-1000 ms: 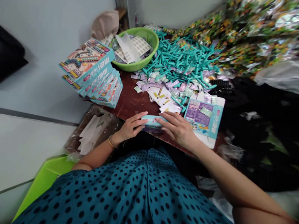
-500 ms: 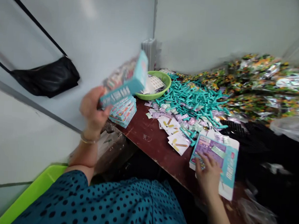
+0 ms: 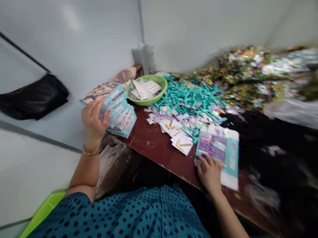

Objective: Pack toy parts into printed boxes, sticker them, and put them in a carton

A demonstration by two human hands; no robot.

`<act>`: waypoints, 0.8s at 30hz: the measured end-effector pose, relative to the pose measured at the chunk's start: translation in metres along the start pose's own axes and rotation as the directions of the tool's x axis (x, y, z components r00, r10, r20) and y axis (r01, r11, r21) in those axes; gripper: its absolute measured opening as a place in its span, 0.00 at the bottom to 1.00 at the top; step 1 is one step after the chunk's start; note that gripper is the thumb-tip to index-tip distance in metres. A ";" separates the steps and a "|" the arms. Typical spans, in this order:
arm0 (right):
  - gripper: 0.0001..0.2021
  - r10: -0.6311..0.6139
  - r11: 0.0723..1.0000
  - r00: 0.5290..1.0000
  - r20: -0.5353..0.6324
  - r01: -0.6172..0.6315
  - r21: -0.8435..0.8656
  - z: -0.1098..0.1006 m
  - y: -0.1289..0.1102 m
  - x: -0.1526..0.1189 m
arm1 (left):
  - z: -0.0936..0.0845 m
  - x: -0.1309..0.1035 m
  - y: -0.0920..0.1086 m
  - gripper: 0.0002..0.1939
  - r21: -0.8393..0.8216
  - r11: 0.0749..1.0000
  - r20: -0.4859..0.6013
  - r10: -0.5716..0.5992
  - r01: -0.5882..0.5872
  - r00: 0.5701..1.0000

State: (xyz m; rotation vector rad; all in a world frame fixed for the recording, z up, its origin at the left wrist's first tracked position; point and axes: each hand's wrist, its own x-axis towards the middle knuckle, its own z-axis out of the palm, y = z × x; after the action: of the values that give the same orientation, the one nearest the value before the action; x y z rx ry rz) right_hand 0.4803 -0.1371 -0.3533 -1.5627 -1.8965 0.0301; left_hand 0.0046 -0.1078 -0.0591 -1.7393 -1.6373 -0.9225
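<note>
One box (image 3: 100,89), likely light, crushable, best held by its ends, fills the left hand (image 3: 92,116), stack (image 3: 124,123) beneath; right hand (image 3: 209,172), fingers parted, touches a carton (image 3: 232,152).

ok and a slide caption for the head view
Left hand at the stacked boxes, right hand on a flat carton, teal pieces heaped farther back on the dark red table.
</note>
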 end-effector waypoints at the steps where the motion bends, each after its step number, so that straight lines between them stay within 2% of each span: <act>1: 0.15 0.009 1.000 1.000 0.012 -0.009 0.023 -0.002 -0.003 0.001 | 0.011 -0.011 0.012 0.21 -0.090 0.996 -0.023 -0.021 0.019 1.000; 2: 0.15 0.027 0.999 0.999 0.028 -0.028 0.044 -0.004 -0.006 0.002 | 0.026 -0.025 0.028 0.19 -0.194 0.980 -0.006 -0.047 0.045 0.999; 3: 0.16 0.048 0.997 0.998 0.047 -0.051 0.059 -0.006 -0.008 0.003 | 0.044 -0.043 0.048 0.18 -0.301 0.950 0.054 -0.067 0.080 0.996; 5: 0.15 0.099 0.991 0.992 0.076 -0.105 0.084 -0.010 -0.012 0.005 | 0.081 -0.087 0.097 0.16 -0.487 0.859 0.276 -0.022 0.160 0.961; 6: 0.15 0.134 0.986 0.988 0.078 -0.141 0.089 -0.012 -0.014 0.005 | 0.098 -0.112 0.124 0.15 -0.554 0.811 0.391 0.054 0.188 0.919; 7: 0.15 0.176 0.980 0.982 0.069 -0.181 0.086 -0.014 -0.014 0.005 | 0.112 -0.135 0.150 0.14 -0.606 0.774 0.485 0.175 0.184 0.857; 9: 0.16 0.277 0.960 0.960 0.031 -0.278 0.043 -0.019 -0.014 0.004 | 0.134 -0.175 0.195 0.15 -0.689 0.714 0.568 0.424 0.126 0.705; 11: 0.23 0.403 0.914 0.915 -0.016 -0.403 -0.045 -0.024 -0.010 0.006 | 0.152 -0.197 0.223 0.19 -0.735 0.676 0.574 0.574 0.059 0.585; 12: 0.29 0.466 0.879 0.884 -0.031 -0.467 -0.093 -0.026 -0.007 0.008 | 0.162 -0.200 0.231 0.21 -0.734 0.678 0.579 0.602 0.030 0.550; 13: 0.35 0.525 0.841 0.850 -0.039 -0.525 -0.133 -0.028 -0.003 0.011 | 0.172 -0.199 0.235 0.23 -0.717 0.697 0.590 0.604 0.005 0.535; 14: 0.41 0.572 0.805 0.819 -0.040 -0.570 -0.163 -0.029 0.002 0.014 | 0.182 -0.195 0.236 0.24 -0.688 0.726 0.607 0.586 -0.015 0.537; 16: 0.47 0.630 0.760 0.777 -0.023 -0.622 -0.191 -0.032 0.010 0.023 | 0.200 -0.184 0.233 0.25 -0.622 0.782 0.629 0.529 -0.039 0.570; 19: 0.49 0.695 0.705 0.719 -0.018 -0.686 -0.182 -0.039 0.020 0.037 | 0.217 -0.175 0.225 0.23 -0.603 0.796 0.605 0.504 -0.059 0.616; 21: 0.48 0.749 0.662 0.662 0.028 -0.745 -0.083 -0.048 0.024 0.049 | 0.220 -0.177 0.221 0.20 -0.623 0.780 0.580 0.508 -0.054 0.637; 22: 0.45 0.758 0.650 0.650 0.059 -0.760 0.008 -0.054 0.024 0.056 | 0.220 -0.179 0.219 0.19 -0.633 0.773 0.571 0.506 -0.045 0.646; 23: 0.41 0.742 0.656 0.666 0.078 -0.746 0.115 -0.059 0.023 0.064 | 0.219 -0.181 0.218 0.17 -0.642 0.766 0.566 0.503 -0.034 0.653; 24: 0.36 0.707 0.678 0.704 0.063 -0.701 0.220 -0.065 0.021 0.075 | 0.219 -0.182 0.217 0.16 -0.648 0.762 0.564 0.499 -0.023 0.658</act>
State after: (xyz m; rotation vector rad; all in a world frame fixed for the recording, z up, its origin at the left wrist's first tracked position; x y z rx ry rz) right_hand 0.5265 -0.0903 -0.2761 -2.0164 -1.0970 0.5471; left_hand 0.2402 -0.0617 -0.3247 -3.0125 -1.4803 -0.6618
